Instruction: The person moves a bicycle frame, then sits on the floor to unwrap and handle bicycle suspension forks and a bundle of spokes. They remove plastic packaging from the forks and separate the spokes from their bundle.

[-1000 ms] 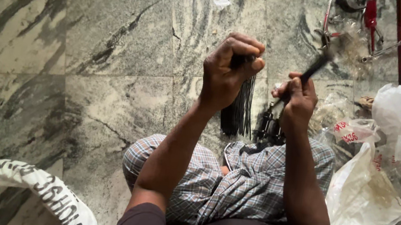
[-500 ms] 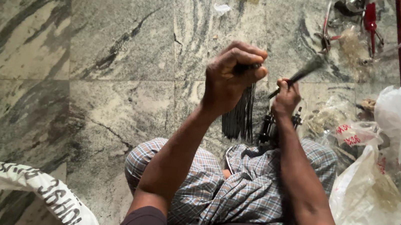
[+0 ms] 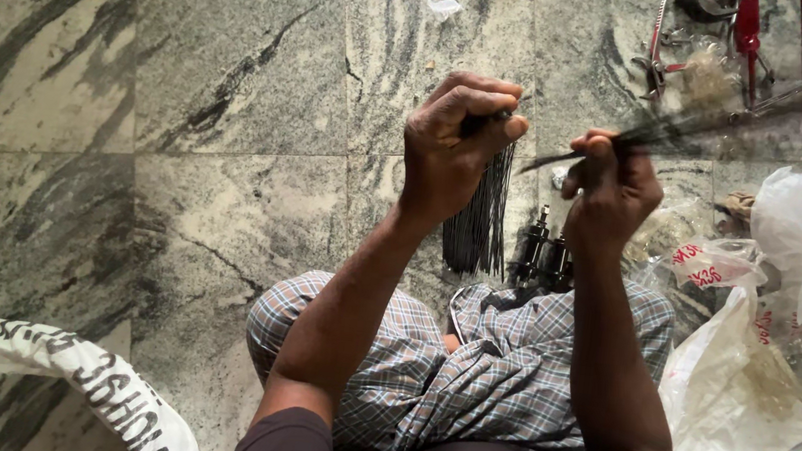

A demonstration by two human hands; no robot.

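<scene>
**Spoke bundle held in left grip; a few thin rods drawn off by the right**

The person sits on a marbled stone floor [image 3: 180, 130] with both arms raised in front of the chest. The left hand [image 3: 455, 146] is closed in a fist around the top of a bundle of thin dark rods [image 3: 483, 215], which look like wheel spokes. The bundle hangs straight down from the underside of that grip, its lower ends fanned slightly above the checked cloth [image 3: 496, 367] over the lap.

The right hand [image 3: 611, 189] is closed as well, pinching a smaller number of the same rods [image 3: 673, 134]. These run out of the grip up and away to its outer side; they are blurred, so their count cannot be told.

Progress, as a judgement: the greater part of the rods sits in the left grip and only a few lie in the right, so the sorting appears to be at an early or middle stage. No finished pile can be made out.

Just below and between the two grips stand small dark metal hub-like parts [image 3: 543, 257] on the floor. Beyond the right grip lie red-handled tools [image 3: 745, 33]; to its outer side lie white plastic bags [image 3: 754, 397]. A white sack [image 3: 52, 377] lies well apart, below the left elbow.
</scene>
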